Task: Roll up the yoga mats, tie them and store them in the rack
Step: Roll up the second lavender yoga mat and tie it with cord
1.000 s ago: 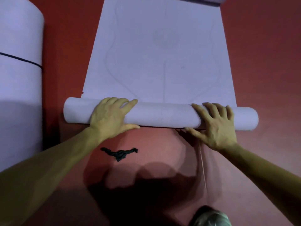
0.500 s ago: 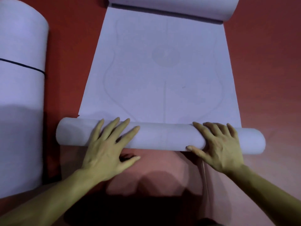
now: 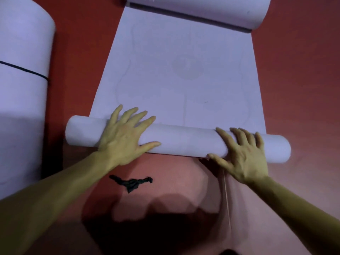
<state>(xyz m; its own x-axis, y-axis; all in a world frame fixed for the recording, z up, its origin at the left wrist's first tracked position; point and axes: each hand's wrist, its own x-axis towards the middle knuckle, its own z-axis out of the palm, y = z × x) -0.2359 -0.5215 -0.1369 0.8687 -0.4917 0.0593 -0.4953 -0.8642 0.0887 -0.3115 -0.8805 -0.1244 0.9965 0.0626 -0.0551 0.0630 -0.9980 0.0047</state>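
A pale lilac yoga mat (image 3: 184, 74) lies flat on the red floor, stretching away from me. Its near end is wound into a slim roll (image 3: 184, 142) lying crosswise. My left hand (image 3: 123, 137) presses on the roll's left part with straight, spread fingers reaching onto the flat mat. My right hand (image 3: 242, 153) lies flat over the roll's right part, thumb at its near edge. The mat's far end curls up into a second roll (image 3: 202, 10). A crumpled black tie (image 3: 132, 183) lies on the floor just behind the roll, between my forearms.
At the left lies a thick rolled lilac mat (image 3: 22, 89) bound by a thin black band (image 3: 24, 70). Red floor (image 3: 298, 80) surrounds the mats. My shadow falls over the floor near me.
Both hands pushed forward over the roll, turning it away from me. My left fingers went from curled to spread. The black tie, hidden half a second ago, shows again.
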